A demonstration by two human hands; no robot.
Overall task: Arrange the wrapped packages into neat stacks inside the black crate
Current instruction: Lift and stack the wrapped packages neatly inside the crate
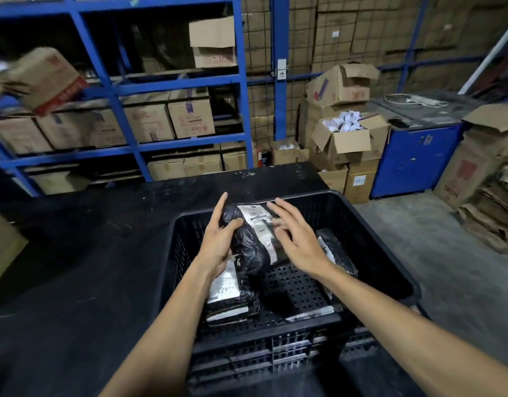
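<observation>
I see both arms reaching into the crate (370, 236), which sits on a black table (75, 253); the left hand (218, 239) is closed around the left end of a package (252, 239) wrapped in black plastic, thumb on top, fingers under it; the package is lifted above the crate floor and tilted, its white label (261, 227) facing up. The right hand (298, 239) is spread flat, fingers apart, gripping nothing; it hovers at the right side of the package, over the label's edge, and I cannot tell whether the palm touches the wrap; its fingers are blurred.

Below the left wrist I see a stack (229, 293) of wrapped packages in the near left part of the crate, labels up; another pack (335, 250) lies against the right wall, partly hidden by the right forearm; a flat pale one (310, 312) lies along the near wall; the perforated floor shows bare between them.

Beyond the table I make out blue shelving (109, 84) loaded with cardboard boxes (189, 113); to the right an open box (347, 136) filled with white items, which are too small to identify; beside it a blue cabinet (413, 159); flattened cardboard (487, 213) is piled on the floor at the far right.
</observation>
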